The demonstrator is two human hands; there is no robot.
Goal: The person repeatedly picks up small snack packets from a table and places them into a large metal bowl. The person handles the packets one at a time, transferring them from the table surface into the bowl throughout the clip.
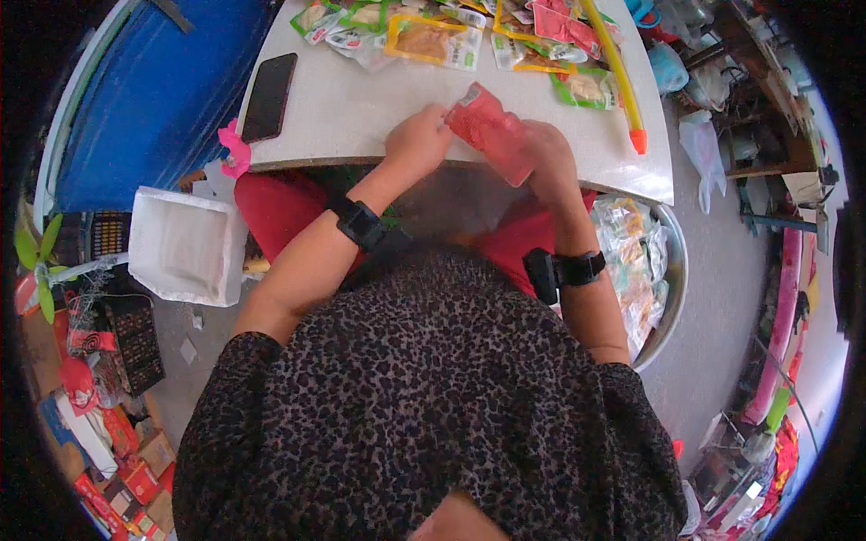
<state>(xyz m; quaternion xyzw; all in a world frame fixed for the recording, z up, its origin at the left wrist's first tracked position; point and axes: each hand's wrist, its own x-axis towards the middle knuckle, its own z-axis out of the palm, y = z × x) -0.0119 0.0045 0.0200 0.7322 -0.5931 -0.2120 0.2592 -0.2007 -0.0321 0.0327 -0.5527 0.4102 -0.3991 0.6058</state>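
A red food sachet [492, 132] is held at a slant over the near edge of the white table [338, 115]. My right hand [553, 159] grips it along its right side. The fingers of my left hand [419, 140] are closed at its upper left edge, and their tips are partly hidden. Beyond my hands lie several flat sealed food packets, among them a yellow-bordered packet [434, 42], a green-bordered packet [586, 88] and a red packet [565, 28].
A black smartphone [270, 97] rests at the table's left. A yellow tube with an orange end [617, 71] lies along the right side. Below the right edge, a metal basin [678, 270] holds wrapped packets [629, 250]. A white foam box [188, 247] stands left of my knees.
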